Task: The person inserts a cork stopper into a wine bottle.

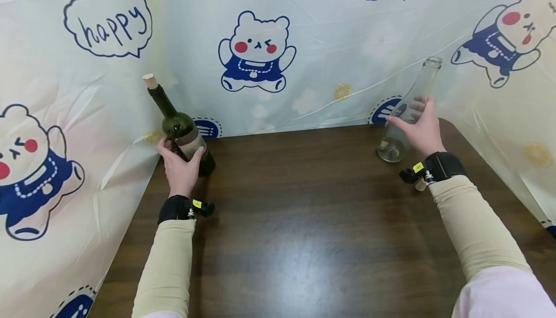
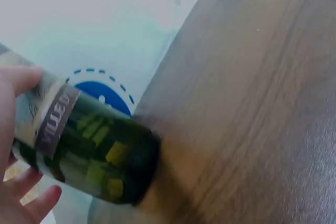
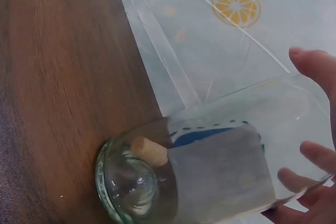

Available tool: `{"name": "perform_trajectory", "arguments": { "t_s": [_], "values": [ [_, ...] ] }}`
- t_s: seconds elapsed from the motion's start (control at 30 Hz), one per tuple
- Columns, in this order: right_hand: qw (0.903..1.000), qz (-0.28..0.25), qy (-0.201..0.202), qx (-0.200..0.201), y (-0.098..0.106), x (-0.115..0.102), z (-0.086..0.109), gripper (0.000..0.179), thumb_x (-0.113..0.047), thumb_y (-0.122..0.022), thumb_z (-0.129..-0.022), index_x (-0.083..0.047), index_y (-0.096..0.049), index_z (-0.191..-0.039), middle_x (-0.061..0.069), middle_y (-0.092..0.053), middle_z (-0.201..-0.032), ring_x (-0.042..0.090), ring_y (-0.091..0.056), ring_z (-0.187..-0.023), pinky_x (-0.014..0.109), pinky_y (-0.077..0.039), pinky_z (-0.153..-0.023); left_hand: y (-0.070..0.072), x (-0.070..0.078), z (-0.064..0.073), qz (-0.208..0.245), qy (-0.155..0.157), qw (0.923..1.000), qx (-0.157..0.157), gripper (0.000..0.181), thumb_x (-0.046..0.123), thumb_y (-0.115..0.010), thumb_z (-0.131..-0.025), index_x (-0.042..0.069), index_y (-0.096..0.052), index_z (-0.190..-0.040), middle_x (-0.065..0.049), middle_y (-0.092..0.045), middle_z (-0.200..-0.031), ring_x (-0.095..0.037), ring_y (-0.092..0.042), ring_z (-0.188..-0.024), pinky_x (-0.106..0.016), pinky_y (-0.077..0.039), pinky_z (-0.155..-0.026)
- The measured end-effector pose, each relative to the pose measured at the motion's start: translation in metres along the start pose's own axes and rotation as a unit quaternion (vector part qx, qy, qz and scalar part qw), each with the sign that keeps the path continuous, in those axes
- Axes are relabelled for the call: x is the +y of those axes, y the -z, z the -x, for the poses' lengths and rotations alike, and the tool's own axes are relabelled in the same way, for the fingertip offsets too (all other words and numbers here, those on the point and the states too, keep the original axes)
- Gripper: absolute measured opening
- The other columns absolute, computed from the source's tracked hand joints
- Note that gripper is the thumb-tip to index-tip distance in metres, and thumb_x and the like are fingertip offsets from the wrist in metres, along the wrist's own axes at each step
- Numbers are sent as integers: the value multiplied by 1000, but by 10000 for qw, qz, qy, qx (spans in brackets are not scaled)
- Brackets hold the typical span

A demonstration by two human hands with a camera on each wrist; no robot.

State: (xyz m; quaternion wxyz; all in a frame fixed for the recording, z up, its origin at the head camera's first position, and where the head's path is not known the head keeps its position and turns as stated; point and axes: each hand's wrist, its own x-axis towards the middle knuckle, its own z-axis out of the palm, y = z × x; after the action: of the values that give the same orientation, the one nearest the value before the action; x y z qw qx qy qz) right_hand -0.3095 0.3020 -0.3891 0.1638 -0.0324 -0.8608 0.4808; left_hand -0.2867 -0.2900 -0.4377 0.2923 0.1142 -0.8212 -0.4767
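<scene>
My left hand (image 1: 181, 172) holds a green wine bottle (image 1: 177, 126) around its label at the table's far left. A cork (image 1: 149, 81) sits in its neck. In the left wrist view the thumb lies on the label of the bottle (image 2: 97, 148), and its dark base is close to the tabletop. At the far right, my right hand (image 1: 423, 130) curls around a clear glass bottle (image 1: 393, 148) with an uncovered mouth. In the right wrist view several fingers lie along the side of the glass (image 3: 226, 177), and a cork (image 3: 149, 151) shows through it near the base.
The dark wooden table (image 1: 295, 221) stretches between the two bottles. A pale printed sheet (image 1: 312, 67) with bears and "happy" lettering hangs behind the table and along its sides. A small beige piece (image 1: 420, 185) shows beside the right wrist camera.
</scene>
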Motion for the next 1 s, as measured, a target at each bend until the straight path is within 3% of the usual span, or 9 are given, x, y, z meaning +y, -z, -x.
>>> {"name": "perform_trajectory", "arguments": {
  "t_s": [0.1, 0.3, 0.43, 0.57, 0.63, 0.73, 0.87, 1.0],
  "values": [
    [10000, 17, -42, -79, -1, 0, -1, 99, -51, -71, -88, -13, -13, -159, 25, -32, -162, 47, -38, -143, 66, -38, -110, 0, 12, 2, -80, -110, 9996, 245, 94, 42, -79, -84, 28, -19, -155, -6, -34, -160, -19, -39, -144, -38, -32, -120],
    [9999, -2, -81, -138, -1, -3, -3, 97, -51, -69, -90, -13, -12, -158, 26, -33, -161, 48, -39, -142, 66, -39, -109, 1, 40, 1, -251, -562, 9924, 1069, 87, 48, -75, -85, 22, -29, -154, -4, -38, -156, -17, -39, -142, -39, -31, -119],
    [9998, -35, -102, -164, -1, -4, -4, 96, -51, -68, -90, -14, -11, -158, 25, -31, -162, 47, -37, -143, 65, -39, -110, -1, 61, 2, -659, -1107, 9782, 1629, 77, 52, -72, -86, 14, -43, -147, -6, -39, -154, -16, -33, -143, -40, -24, -120],
    [9998, -57, -99, -186, -1, -5, -3, 97, -51, -68, -90, -14, -10, -158, 26, -30, -162, 46, -37, -143, 64, -38, -111, -6, 78, 10, -778, -1704, 9639, 1893, 71, 55, -68, -89, 12, -50, -142, -7, -40, -154, -17, -31, -143, -42, -19, -120],
    [9998, -61, -106, -182, -1, -5, -2, 96, -51, -68, -91, -13, -10, -158, 26, -30, -162, 47, -37, -143, 64, -37, -111, -10, 86, 17, -727, -2021, 9588, 1860, 69, 54, -69, -89, 10, -52, -140, -9, -44, -153, -19, -33, -142, -44, -20, -119],
    [9998, -53, -116, -159, -2, -5, 1, 97, -51, -68, -91, -12, -11, -158, 26, -30, -162, 47, -37, -143, 64, -37, -111, -22, 100, 31, -555, -2463, 9549, 1564, 67, 47, -73, -88, 7, -55, -139, -12, -49, -149, -21, -37, -141, -46, -21, -117],
    [9998, -12, -49, -199, -6, -9, 7, 98, -53, -68, -90, -12, -11, -158, 26, -32, -161, 46, -40, -142, 64, -40, -109, -45, 115, 55, -359, -3021, 9490, 828, 65, 43, -76, -87, 3, -57, -135, -15, -55, -143, -26, -43, -136, -51, -20, -116],
    [9992, 66, 131, -380, -14, -15, 15, 99, -55, -67, -89, -10, -12, -159, 27, -35, -157, 46, -42, -140, 65, -43, -106, -71, 120, 77, -240, -3378, 9409, -27, 58, 43, -74, -89, 3, -61, -130, -12, -63, -134, -27, -51, -128, -54, -23, -113]
  ]
}}
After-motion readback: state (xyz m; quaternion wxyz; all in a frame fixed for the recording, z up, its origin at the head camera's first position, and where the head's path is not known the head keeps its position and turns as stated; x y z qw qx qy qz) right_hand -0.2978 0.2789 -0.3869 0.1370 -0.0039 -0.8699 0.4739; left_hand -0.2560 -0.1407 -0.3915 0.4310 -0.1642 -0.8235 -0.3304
